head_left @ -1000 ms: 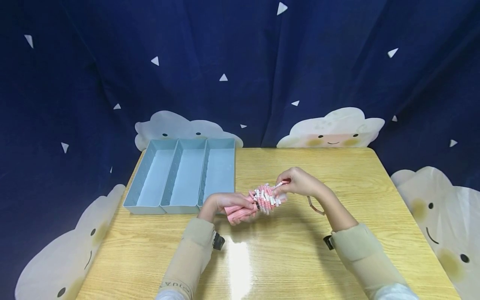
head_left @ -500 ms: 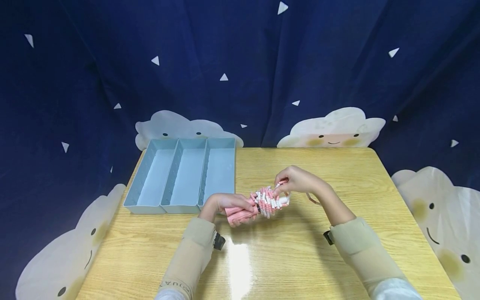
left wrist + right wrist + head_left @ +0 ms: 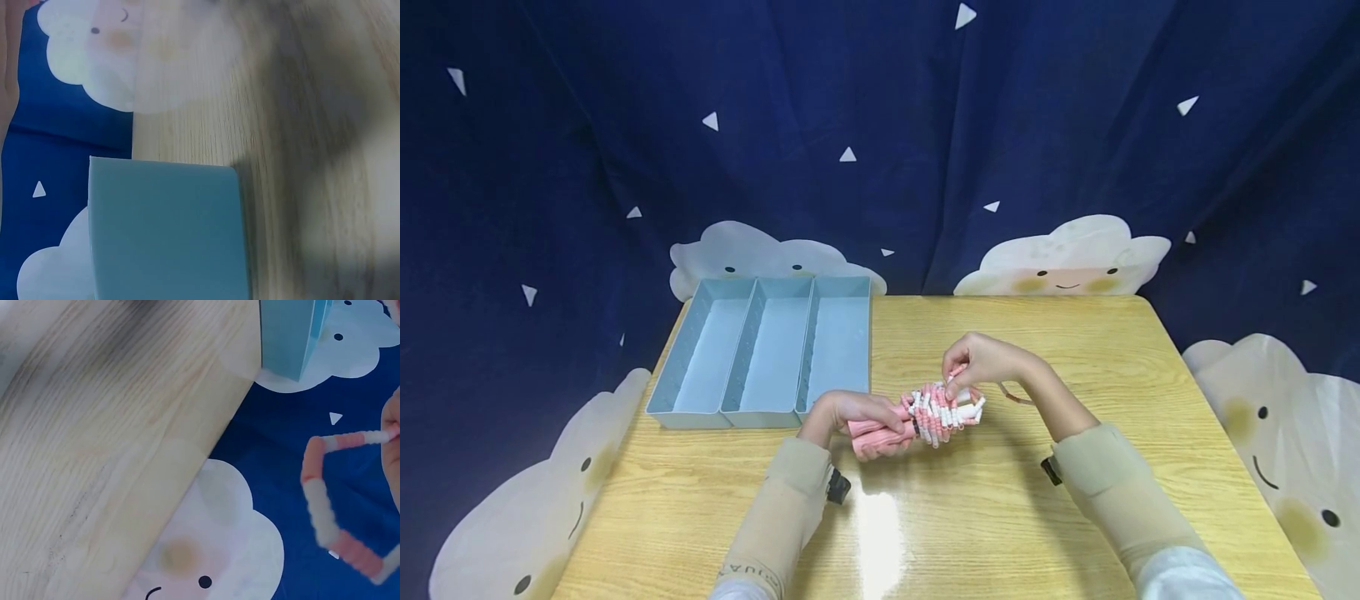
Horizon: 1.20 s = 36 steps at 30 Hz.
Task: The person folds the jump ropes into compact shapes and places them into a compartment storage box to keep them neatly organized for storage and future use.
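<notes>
On the left of the table (image 3: 970,533) stands a blue tray (image 3: 775,354) with three compartments. Beside its near right corner, the left hand (image 3: 856,408) curls round the pink handles (image 3: 880,440) of a skipping rope. The pink-and-white beaded rope (image 3: 934,417) bunches between the hands, over the table. The right hand (image 3: 988,360) pinches what looks like a strand, though its fingertips show small; a loop hangs beside it.

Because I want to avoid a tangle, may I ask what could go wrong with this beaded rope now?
The coils of the beaded rope might loosen if the right hand lets go of the strand it pinches. The loose loop near the right wrist could catch or twist. The left hand grips the pink handles, so the coiled end could sag.
</notes>
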Each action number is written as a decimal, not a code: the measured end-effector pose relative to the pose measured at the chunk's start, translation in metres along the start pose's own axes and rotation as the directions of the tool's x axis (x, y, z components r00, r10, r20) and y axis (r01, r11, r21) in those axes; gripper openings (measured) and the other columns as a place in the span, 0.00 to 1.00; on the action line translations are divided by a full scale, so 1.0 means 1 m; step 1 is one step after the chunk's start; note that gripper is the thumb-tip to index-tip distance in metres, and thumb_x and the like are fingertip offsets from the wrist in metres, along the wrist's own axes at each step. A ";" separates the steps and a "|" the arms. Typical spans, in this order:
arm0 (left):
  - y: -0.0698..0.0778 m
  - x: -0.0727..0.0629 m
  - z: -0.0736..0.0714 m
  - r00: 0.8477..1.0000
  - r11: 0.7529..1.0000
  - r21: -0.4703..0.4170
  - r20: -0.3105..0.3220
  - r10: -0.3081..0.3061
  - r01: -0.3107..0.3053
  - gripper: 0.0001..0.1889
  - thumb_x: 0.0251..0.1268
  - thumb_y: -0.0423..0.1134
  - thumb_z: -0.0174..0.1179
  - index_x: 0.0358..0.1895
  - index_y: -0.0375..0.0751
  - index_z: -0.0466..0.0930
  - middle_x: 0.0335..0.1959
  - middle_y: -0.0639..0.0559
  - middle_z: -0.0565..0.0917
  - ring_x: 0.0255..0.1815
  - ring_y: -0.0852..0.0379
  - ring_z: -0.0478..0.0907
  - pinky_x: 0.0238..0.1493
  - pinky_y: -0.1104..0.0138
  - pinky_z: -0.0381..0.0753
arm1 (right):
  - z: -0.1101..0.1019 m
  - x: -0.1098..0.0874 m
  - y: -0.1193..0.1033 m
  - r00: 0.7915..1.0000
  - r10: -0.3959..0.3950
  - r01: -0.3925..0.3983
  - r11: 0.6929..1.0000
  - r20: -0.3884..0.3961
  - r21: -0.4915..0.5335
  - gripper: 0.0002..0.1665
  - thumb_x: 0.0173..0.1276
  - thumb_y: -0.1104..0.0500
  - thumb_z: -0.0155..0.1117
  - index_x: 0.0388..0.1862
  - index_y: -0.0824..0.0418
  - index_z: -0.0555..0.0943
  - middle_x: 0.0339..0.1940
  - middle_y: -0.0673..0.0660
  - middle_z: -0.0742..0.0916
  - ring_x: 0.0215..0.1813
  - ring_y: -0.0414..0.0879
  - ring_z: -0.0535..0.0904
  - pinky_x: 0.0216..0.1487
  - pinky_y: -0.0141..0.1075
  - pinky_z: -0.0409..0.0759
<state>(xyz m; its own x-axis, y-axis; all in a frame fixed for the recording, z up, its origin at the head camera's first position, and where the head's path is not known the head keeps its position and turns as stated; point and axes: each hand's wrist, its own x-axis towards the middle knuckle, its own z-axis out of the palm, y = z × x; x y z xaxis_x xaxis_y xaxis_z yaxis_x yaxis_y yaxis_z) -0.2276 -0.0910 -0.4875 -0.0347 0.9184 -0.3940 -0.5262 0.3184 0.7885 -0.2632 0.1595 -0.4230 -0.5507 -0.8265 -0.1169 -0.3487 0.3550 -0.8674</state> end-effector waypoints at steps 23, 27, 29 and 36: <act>0.000 0.001 0.000 0.998 1.000 0.004 0.069 0.011 -0.011 0.11 0.68 0.35 0.36 0.37 0.32 0.67 0.18 0.51 0.72 0.12 0.61 0.67 0.13 0.71 0.66 | 0.004 0.006 0.030 0.993 -0.058 0.017 0.936 0.107 0.353 0.09 0.61 0.64 0.62 0.28 0.64 0.70 0.19 0.46 0.75 0.22 0.35 0.66 0.24 0.26 0.67; 0.001 0.001 0.001 0.998 1.000 -0.003 0.068 0.009 -0.009 0.10 0.68 0.35 0.37 0.38 0.34 0.67 0.19 0.51 0.73 0.13 0.62 0.68 0.13 0.71 0.67 | 0.006 0.006 0.035 0.992 -0.091 0.053 0.931 0.091 0.360 0.07 0.64 0.62 0.59 0.30 0.62 0.71 0.21 0.46 0.74 0.25 0.36 0.66 0.27 0.27 0.67; 0.001 0.001 0.001 0.998 1.000 -0.003 0.065 0.014 -0.014 0.10 0.68 0.36 0.37 0.38 0.35 0.68 0.19 0.51 0.73 0.14 0.62 0.68 0.13 0.71 0.67 | 0.007 0.005 0.037 0.993 -0.095 0.063 0.930 0.071 0.362 0.06 0.65 0.62 0.58 0.30 0.61 0.72 0.23 0.47 0.75 0.26 0.36 0.68 0.28 0.28 0.68; -0.001 0.001 0.000 0.998 0.999 0.009 0.053 0.037 -0.038 0.09 0.68 0.35 0.38 0.38 0.32 0.65 0.19 0.51 0.73 0.14 0.62 0.68 0.13 0.72 0.66 | 0.015 0.003 0.045 0.996 -0.091 0.076 0.908 0.017 0.413 0.09 0.66 0.55 0.58 0.31 0.59 0.73 0.23 0.45 0.75 0.24 0.34 0.66 0.25 0.25 0.66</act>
<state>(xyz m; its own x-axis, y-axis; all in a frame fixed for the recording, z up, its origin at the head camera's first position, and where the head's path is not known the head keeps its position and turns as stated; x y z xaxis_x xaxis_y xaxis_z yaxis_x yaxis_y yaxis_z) -0.2277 -0.0906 -0.4884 -0.0096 0.9408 -0.3389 -0.5165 0.2856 0.8073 -0.2688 0.1665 -0.4696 -0.5039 -0.8626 -0.0456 -0.0452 0.0790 -0.9958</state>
